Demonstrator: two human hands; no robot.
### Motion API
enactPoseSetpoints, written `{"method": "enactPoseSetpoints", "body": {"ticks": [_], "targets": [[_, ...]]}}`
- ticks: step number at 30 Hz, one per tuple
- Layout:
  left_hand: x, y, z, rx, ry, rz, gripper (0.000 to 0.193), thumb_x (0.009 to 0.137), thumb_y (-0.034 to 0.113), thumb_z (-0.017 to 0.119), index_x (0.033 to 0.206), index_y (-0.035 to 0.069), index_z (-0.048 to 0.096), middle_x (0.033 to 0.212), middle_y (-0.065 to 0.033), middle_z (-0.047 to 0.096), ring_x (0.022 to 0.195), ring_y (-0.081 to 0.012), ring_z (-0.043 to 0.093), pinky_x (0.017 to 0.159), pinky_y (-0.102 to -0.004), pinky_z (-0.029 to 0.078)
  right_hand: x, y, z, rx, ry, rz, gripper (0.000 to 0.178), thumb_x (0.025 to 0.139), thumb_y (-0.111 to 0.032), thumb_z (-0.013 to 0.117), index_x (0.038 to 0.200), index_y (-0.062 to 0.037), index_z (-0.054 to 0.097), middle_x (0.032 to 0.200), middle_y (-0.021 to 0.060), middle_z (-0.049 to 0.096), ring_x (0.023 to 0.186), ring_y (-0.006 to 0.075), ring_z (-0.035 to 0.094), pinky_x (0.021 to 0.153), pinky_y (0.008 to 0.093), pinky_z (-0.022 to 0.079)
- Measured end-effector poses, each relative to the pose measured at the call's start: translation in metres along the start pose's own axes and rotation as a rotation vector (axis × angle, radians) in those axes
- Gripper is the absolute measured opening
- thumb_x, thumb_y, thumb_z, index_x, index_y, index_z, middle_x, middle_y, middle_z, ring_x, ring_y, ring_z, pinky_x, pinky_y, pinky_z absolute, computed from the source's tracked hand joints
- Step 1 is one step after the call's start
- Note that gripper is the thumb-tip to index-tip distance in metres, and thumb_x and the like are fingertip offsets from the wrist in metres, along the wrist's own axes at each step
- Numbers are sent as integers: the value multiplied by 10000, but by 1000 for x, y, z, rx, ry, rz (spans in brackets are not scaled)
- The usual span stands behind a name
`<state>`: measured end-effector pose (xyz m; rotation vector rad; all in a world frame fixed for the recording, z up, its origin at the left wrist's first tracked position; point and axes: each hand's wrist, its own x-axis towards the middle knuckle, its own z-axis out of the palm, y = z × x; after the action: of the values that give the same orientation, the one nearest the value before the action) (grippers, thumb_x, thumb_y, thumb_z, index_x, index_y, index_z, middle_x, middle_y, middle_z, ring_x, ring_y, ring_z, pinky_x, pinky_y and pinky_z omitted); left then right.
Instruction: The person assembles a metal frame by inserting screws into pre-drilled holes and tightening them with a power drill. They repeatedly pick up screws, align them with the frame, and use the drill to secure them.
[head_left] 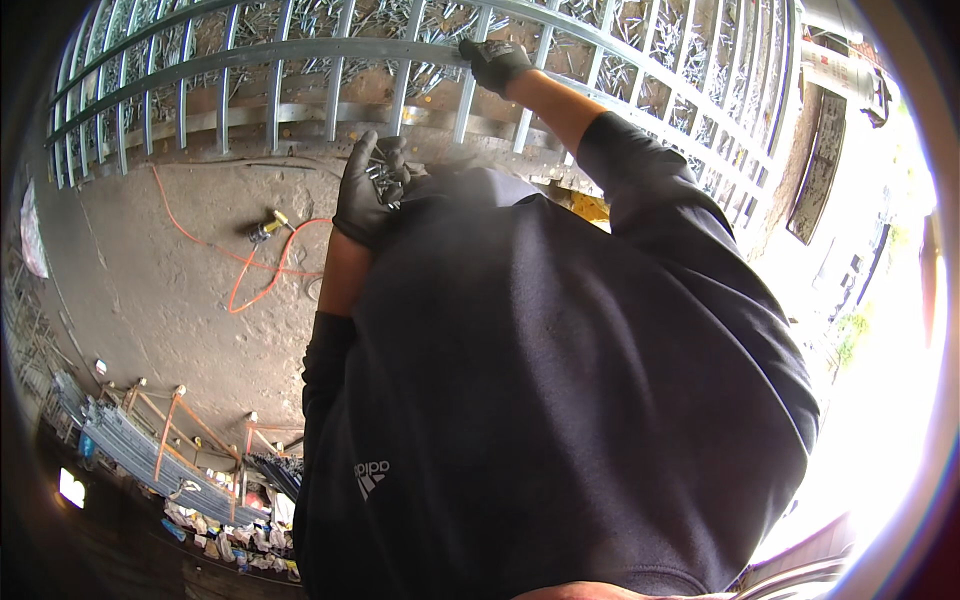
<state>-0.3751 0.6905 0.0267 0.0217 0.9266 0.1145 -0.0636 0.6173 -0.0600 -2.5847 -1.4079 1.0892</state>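
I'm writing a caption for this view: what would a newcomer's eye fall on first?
Probably the dark sweatshirt filling the middle, then the silvery barred metal frame across the top, with the gloved right hand against it. Below, farther left, the gloved left hand cradles small metal fasteners. An orange cord or hose lies on the floor at left.

2 dark-gloved hands are working at a slatted metal frame (278,90). The left hand (362,195) is cupping small metal pieces (383,178); the right hand (497,66) is touching a rail (300,48). Similar loose pieces (427,78) are lying beneath the slats. At left, a yellow-ended tool (264,229) and an orange hose (268,288) are lying on the floor (150,290).
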Motion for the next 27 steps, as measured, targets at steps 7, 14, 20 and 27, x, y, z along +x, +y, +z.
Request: {"method": "enactPoseSetpoints", "body": {"ticks": [7, 14, 20, 27], "targets": [[2, 4, -21, 74, -70, -39, 490, 1037, 512, 560, 1103, 45, 687, 760, -39, 700, 590, -156, 689, 393, -234, 456, 24, 9, 27, -377, 91, -310, 398, 1084, -365, 332, 1273, -144, 604, 1018, 159, 753, 917, 363, 737, 740, 499, 556], [-17, 7, -29, 118, -93, 2, 687, 1045, 619, 449, 1157, -16, 688, 796, -73, 688, 657, -154, 665, 537, -269, 519, 14, -24, 24, 395, 131, -101, 550, 993, -505, 602, 1417, -159, 545, 1315, 162, 683, 1093, 305, 695, 956, 427, 524], [-25, 39, -26, 158, -155, -24, 549, 1046, 543, 509, 1181, 42, 687, 822, -56, 697, 641, -171, 666, 590, -310, 565, -83, -158, 32, 657, -41, -574, 247, 986, -246, 698, 1158, -76, 742, 1109, 127, 756, 1052, 227, 711, 910, 351, 563], [-44, 95, -59, 353, -205, -35, 288, 1033, 368, 632, 1123, 102, 692, 914, -16, 729, 672, -93, 670, 521, -242, 528, -117, -238, 47, 1575, 357, -160, 145, 1058, -179, 608, 1097, -40, 620, 879, 27, 660, 833, 162, 665, 751, 293, 550]]}}
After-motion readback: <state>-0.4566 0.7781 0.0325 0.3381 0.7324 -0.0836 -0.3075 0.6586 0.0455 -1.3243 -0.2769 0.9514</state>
